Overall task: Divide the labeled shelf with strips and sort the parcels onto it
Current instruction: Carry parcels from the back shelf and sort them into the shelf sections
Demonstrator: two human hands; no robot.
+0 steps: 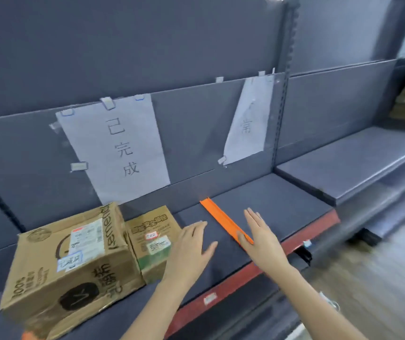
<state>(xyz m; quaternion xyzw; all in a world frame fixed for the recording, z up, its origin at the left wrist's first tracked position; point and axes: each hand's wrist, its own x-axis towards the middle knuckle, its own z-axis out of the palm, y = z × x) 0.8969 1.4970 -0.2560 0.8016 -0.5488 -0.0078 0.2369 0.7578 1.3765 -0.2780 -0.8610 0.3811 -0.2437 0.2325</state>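
An orange strip (218, 215) lies front to back across the grey shelf (277, 202), dividing it. My right hand (260, 236) lies flat with straight fingers over the strip's near end, thumb on the orange edge. My left hand (191, 249) is spread open just left of the strip, beside a small green-and-brown parcel (153, 241). A larger brown cardboard parcel (71, 263) stands to the left of the small one, touching it. On the back panel hang two paper labels: a big one (120, 146) above the parcels and a narrower, curled one (248, 121) right of the strip.
The shelf has a red front edge (223, 288) with a small price tag. Another grey shelf (348, 160) continues to the right, past a slotted upright post (282, 99). A wooden floor (377, 278) shows at the lower right. Something orange (28, 336) peeks out at the bottom left.
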